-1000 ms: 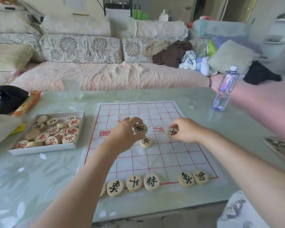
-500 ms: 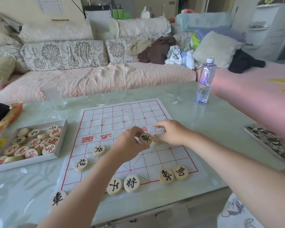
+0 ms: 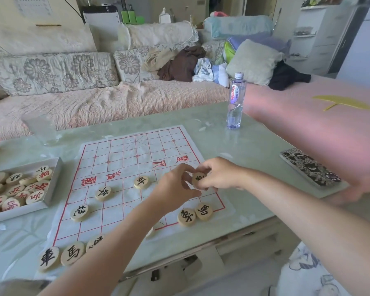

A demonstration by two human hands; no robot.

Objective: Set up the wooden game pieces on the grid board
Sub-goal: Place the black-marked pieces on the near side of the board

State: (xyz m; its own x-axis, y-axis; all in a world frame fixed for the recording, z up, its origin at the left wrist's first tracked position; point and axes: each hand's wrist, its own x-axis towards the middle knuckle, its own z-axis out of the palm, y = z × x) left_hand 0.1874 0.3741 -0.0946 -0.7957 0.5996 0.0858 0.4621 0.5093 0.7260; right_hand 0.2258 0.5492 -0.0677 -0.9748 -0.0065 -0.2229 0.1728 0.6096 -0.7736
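Wooden round disc (image 3: 199, 178), black-inked, pinched in the grip of left hand (image 3: 175, 190) and right hand (image 3: 221, 176) over creased grid board (image 3: 124, 154)

Both my bare forearms reach forward | left hand (image 3: 175, 186) fingers curled, pinching piece (image 3: 198, 178) | right hand (image 3: 220, 176) curled, fingertips gripping same piece | hands meet, touching

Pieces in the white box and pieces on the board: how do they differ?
The box pieces lie crowded and overlapping in the white box; the board pieces lie flat and mostly apart on the grid board. Many box pieces bear red characters; the board pieces show black ones. Both are round pale wooden discs.
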